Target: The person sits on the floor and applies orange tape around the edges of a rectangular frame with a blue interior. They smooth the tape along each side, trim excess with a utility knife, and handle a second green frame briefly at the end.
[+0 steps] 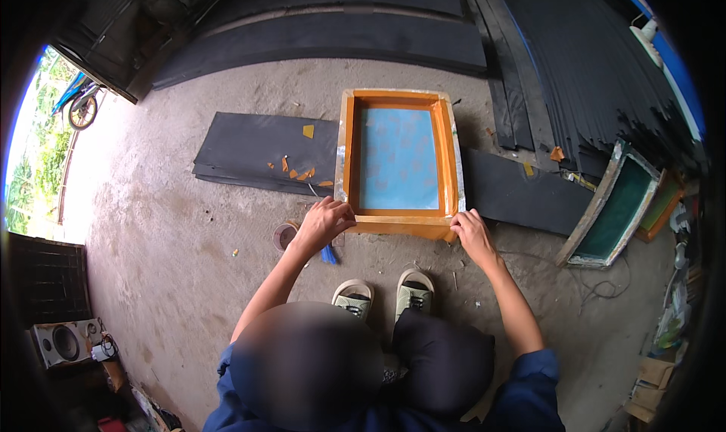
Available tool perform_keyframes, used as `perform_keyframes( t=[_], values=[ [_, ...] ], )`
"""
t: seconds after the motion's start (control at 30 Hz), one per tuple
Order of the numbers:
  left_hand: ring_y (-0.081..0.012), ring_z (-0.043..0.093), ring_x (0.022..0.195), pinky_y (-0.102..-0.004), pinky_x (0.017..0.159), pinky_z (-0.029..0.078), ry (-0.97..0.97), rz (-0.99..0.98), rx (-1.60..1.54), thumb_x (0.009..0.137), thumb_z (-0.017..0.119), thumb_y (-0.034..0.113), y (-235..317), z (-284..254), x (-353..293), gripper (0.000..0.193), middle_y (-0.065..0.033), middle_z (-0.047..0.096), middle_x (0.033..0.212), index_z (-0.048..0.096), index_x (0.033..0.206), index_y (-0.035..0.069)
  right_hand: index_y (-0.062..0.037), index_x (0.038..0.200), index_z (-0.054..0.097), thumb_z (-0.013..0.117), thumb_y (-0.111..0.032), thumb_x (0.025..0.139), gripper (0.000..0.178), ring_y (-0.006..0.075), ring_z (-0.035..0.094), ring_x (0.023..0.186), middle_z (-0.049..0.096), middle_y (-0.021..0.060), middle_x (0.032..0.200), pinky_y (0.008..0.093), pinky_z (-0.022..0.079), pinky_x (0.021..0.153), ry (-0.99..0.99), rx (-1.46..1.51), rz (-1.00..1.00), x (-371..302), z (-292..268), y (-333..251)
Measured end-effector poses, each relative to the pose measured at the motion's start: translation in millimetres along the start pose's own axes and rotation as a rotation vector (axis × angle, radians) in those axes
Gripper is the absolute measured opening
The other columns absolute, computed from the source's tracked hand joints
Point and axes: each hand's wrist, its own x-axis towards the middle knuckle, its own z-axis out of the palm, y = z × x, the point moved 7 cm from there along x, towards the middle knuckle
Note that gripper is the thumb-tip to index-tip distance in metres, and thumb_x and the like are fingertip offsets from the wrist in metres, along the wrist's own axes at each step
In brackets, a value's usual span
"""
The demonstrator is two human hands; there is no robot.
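A screen-printing frame [342, 141] with light blue mesh [398, 160] lies in front of me, its inner sides lined with shiny orange-brown tape [450, 156]. Along its near edge a strip of the same brown tape [408, 226] stretches between my hands, its lower border hanging loose towards the right. My left hand [325, 222] is closed at the near left corner, fingertips pinched on the strip's left end. At the near right corner my right hand [472, 231] pinches the other end. The exact grip of the fingertips is partly hidden.
Stacked dark sheets [257, 148] lie under and left of the frame, with orange scraps on them; another dark sheet [522, 190] extends right. A tape roll [285, 236] rests near my left wrist. A green-mesh frame [616, 205] leans at right. Long dark strips [590, 61] fill the far right.
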Motion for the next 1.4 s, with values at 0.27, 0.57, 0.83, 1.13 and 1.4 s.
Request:
perform_keyframes(
  t=[0.27,0.57,0.83,1.13,1.4],
  values=[
    [-0.0218,0.056,0.078,-0.0346,0.073,0.046,0.23,0.078,-0.021,0.081,0.067,0.021,56.7,-93.2,-22.4,0.016,-0.0033,0.064,0.077,0.062,0.087,0.008,-0.0024,0.095,0.055,0.06,0.006,0.079,0.019,0.0252,0.056,0.078,0.053,0.0097,0.084,0.0367,0.047,0.07,0.167,0.153,-0.022,-8.4,-95.6,-73.2],
    [-0.0228,0.053,0.087,-0.0353,0.08,0.045,0.383,0.064,-0.075,0.076,0.073,0.018,123.8,-177.6,-29.0,0.023,-0.0034,0.064,0.083,0.061,0.092,0.007,-0.005,0.084,0.062,0.072,-0.002,0.074,0.014,0.0198,0.062,0.073,0.059,0.0066,0.077,0.0318,0.048,0.069,0.422,0.115,-0.065,-12.0,-210.1,-122.7],
    [-0.0218,0.056,0.099,-0.034,0.083,0.046,0.592,0.152,-0.061,0.079,0.073,0.017,122.9,-189.4,-35.8,0.017,-0.0063,0.064,0.085,0.062,0.087,0.005,-0.0033,0.087,0.064,0.067,-0.002,0.08,0.008,0.0123,0.062,0.07,0.065,0.0054,0.075,0.0265,0.049,0.065,0.429,0.306,-0.052,-16.8,-221.6,-133.5],
    [-0.012,0.067,0.068,-0.0243,0.065,0.052,0.41,-0.122,-0.491,0.08,0.072,0.011,97.2,-172.0,-27.6,0.019,-0.0076,0.068,0.072,0.063,0.093,-0.001,-0.0028,0.086,0.067,0.071,-0.01,0.079,0.011,0.0077,0.063,0.069,0.069,0.0041,0.074,0.0227,0.047,0.062,0.386,0.419,0.118,-5.6,-199.6,-82.3],
    [-0.0084,0.063,0.069,-0.0221,0.065,0.051,0.225,-0.379,-0.613,0.083,0.071,0.015,27.8,-102.2,1.3,0.018,-0.0049,0.066,0.076,0.066,0.09,0.0,-0.0007,0.081,0.068,0.07,-0.01,0.079,0.01,0.0097,0.064,0.066,0.068,0.0063,0.071,0.0238,0.047,0.06,0.33,0.352,0.269,12.4,-138.5,-30.1]
  ],
)
